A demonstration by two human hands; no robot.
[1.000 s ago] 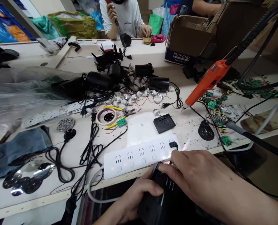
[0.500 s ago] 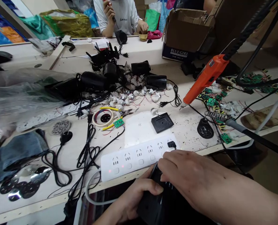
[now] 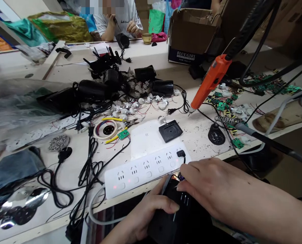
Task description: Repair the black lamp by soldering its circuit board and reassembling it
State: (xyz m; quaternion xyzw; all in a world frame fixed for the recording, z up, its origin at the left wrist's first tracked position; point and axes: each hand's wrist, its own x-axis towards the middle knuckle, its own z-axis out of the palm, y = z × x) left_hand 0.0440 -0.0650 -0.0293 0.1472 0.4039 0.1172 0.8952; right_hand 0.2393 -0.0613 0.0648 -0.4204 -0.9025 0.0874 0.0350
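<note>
My left hand (image 3: 154, 205) is wrapped round a black plastic housing (image 3: 163, 225) below the table's front edge, its thumb pressed along the side. At the housing's upper end, my right hand (image 3: 204, 179) has its fingers bent and drawn together; what lies between the fingertips is hidden. A lit opening with some wire shows beside those fingertips. Just beyond the hands lies a white power strip (image 3: 140, 174). A black plug (image 3: 181, 153) sits in its right end, and the cord runs down behind my right hand. Behind the strip rests a black rectangular part (image 3: 170, 131).
An orange electric screwdriver (image 3: 209, 83) hangs at the right, near a soldering iron (image 3: 262, 137) and green circuit boards (image 3: 222, 105). Small motors (image 3: 126, 108), black housings (image 3: 162, 87) and cords (image 3: 92, 169) cover the middle and left. Another person (image 3: 117, 20) works across the table.
My view has shifted slightly, so the table's things appear further left. My right fingers have moved a little off the housing, uncovering its lit opening and slots. The other person's hand has left the bowl.
</note>
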